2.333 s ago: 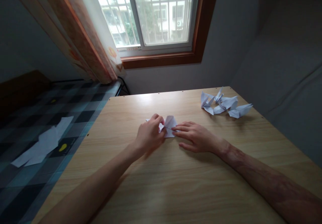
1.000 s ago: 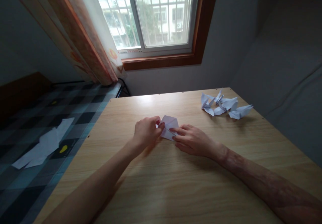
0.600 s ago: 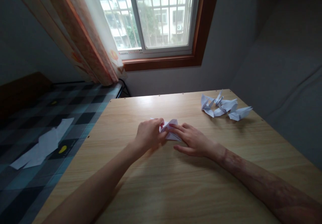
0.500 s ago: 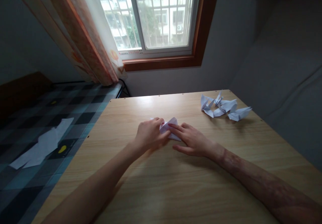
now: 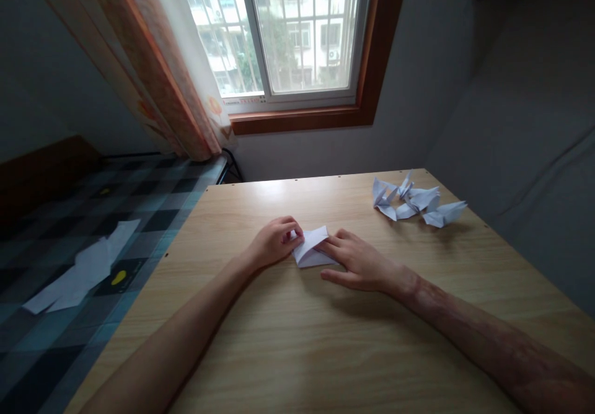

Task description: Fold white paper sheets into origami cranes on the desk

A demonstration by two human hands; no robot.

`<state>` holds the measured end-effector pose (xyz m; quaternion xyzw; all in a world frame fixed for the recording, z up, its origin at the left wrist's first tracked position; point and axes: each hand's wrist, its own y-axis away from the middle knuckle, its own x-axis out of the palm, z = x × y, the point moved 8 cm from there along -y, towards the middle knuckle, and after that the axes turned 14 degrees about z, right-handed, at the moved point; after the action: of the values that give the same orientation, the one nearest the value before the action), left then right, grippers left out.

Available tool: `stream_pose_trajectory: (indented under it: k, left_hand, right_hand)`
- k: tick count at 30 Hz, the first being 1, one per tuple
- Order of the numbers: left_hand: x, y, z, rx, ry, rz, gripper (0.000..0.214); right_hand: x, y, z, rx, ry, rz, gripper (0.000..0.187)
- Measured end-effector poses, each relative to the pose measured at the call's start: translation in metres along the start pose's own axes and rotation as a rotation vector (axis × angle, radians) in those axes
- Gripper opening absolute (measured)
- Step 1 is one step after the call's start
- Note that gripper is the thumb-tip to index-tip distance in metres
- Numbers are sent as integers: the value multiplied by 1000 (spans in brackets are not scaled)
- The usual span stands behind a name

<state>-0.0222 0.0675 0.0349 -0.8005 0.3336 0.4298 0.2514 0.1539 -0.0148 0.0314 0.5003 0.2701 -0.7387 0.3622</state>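
Observation:
A small white folded paper (image 5: 312,246) lies on the light wooden table (image 5: 325,339) near its middle. My left hand (image 5: 274,243) is curled at the paper's left edge, pinching a flap between thumb and fingers. My right hand (image 5: 360,262) rests flat on the table with its fingertips pressing the paper's right side. Part of the paper is hidden under both hands.
Several folded white paper cranes (image 5: 416,200) lie in a cluster at the table's far right. A bed with a dark checked cover (image 5: 69,228) stands to the left, with white paper sheets (image 5: 81,271) on it. A window (image 5: 288,30) and curtain (image 5: 153,61) are behind the table.
The paper has been folded flatter and now lies as a small triangle shape. My left hand shifted slightly left and curled tighter; my right hand's fingers slid along the paper's right edge.

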Motion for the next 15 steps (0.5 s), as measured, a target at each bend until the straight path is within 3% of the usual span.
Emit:
stream_pose_trajectory:
  k: [7, 15]
  left_hand:
    - [14, 4, -8, 83, -57, 27, 17]
    - [15, 5, -9, 123, -39, 26, 23]
  right_hand:
    - [0, -6, 7, -1, 83, -58, 51]
    - [6, -6, 5, 38, 124, -94, 60]
